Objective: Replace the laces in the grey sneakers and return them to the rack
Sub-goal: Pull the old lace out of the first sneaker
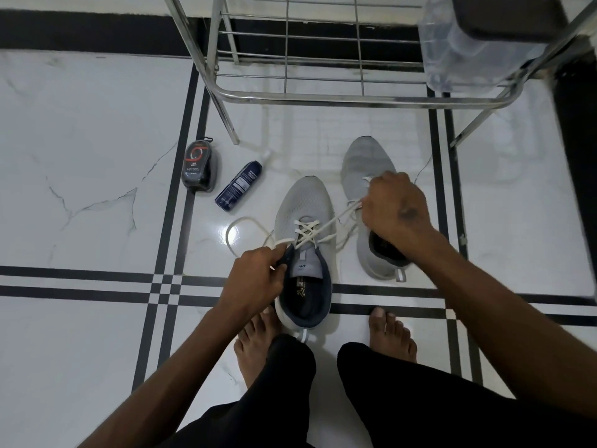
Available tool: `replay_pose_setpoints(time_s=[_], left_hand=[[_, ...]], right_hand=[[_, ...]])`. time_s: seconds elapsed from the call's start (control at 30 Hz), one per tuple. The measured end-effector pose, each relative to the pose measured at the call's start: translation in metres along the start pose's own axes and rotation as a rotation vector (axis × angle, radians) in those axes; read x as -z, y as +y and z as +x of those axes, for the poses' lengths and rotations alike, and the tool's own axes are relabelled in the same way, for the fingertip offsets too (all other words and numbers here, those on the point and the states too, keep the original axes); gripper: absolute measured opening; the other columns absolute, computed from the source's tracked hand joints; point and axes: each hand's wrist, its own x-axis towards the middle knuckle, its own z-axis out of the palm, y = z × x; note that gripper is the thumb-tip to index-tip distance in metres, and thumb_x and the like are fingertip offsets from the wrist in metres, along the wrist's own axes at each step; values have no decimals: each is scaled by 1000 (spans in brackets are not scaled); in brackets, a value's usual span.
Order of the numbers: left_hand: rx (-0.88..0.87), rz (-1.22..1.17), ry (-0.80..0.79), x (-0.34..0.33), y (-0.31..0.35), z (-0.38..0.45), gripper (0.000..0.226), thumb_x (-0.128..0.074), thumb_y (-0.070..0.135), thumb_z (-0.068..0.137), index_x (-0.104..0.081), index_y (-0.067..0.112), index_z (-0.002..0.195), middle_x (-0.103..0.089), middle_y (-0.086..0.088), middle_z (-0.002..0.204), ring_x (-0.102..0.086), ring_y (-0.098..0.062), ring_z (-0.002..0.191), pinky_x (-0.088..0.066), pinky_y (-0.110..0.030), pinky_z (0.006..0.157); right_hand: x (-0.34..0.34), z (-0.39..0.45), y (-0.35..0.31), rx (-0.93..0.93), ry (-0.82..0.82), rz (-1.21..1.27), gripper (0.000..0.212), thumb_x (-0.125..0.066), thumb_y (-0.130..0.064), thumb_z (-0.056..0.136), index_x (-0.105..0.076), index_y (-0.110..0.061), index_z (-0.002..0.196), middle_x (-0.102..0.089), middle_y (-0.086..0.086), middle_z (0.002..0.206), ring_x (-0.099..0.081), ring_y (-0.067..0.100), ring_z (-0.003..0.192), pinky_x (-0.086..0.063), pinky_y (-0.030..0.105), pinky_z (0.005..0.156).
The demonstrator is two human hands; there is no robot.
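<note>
Near sneaker: a grey sneaker (303, 221) was stood on the floor between the person's bare feet, toe pointed toward the rack, its dark-lined opening turned up to the camera.
Lace: a white lace (308, 232) was seen crossed several times over the tongue of the near sneaker; one end was looped out on the floor to the left, the other was drawn up to the right.
Left hand: the left hand (255, 279) was clenched on the left edge of the sneaker's collar, with the lace's left end pinched in the fingers and its tip shown just beside them.
Right hand: the right hand (395, 205) was closed round the lace's right end, held taut above the second sneaker.
Second sneaker: another grey sneaker (366, 166) was laid just to the right of the first, partly hidden under the right hand; a lace could be seen at its eyelets.
Rack: a metal rack (290, 95) was stood beyond both sneakers, with a clear plastic bottle (458, 50) kept on its right side.
Floor: a white tiled floor (80, 156) with black stripes was seen under everything.
Other things: a dark blue spray bottle (239, 185) was laid on its side left of the sneakers, and a dark shoe-polish sponge case (197, 166) was set just beyond it.
</note>
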Motion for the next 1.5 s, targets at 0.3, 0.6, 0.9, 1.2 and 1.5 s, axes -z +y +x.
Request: replay_pose_setpoints(time_s=[0.3, 0.6, 0.9, 1.2, 1.5], left_hand=[[-33, -20, 7, 2, 5, 2, 24, -63, 17, 89, -67, 16, 112, -67, -3, 82, -55, -20, 67, -30, -21, 58], [49, -35, -35, -1, 0, -3, 31, -54, 27, 96, -63, 25, 126, -66, 1, 89, -60, -17, 80, -45, -29, 70], [73, 53, -24, 0, 31, 52, 32, -62, 33, 91, -67, 30, 122, -58, 1, 120, -64, -21, 97, -40, -27, 72], [618, -953, -75, 14, 1, 62, 22, -72, 6, 88, -58, 13, 72, -74, -19, 90, -71, -25, 70, -60, -35, 64], [-182, 419, -49, 4, 44, 63, 30, -63, 28, 86, -68, 24, 115, -68, -1, 109, -60, -26, 102, -43, -34, 74]], right_hand=[[-44, -23, -72, 523, -132, -53, 29, -65, -30, 89, -60, -12, 111, -60, 7, 115, -52, 25, 107, -41, 35, 83], [-14, 4, -16, 12, 196, 175, 16, -61, -11, 90, -49, -19, 83, -50, 0, 87, -60, 24, 83, -40, 31, 62], [-53, -50, -46, 120, -277, 413, 46, -67, -46, 79, -32, -27, 103, -51, -7, 77, -59, 22, 71, -38, 31, 55], [-66, -47, -30, -23, -265, 441, 23, -63, -25, 87, -46, -16, 99, -56, 6, 93, -57, 28, 86, -38, 28, 65], [-61, -46, -47, -33, -277, 348, 24, -64, -22, 84, -42, -17, 93, -57, 11, 97, -59, 31, 91, -40, 31, 65]])
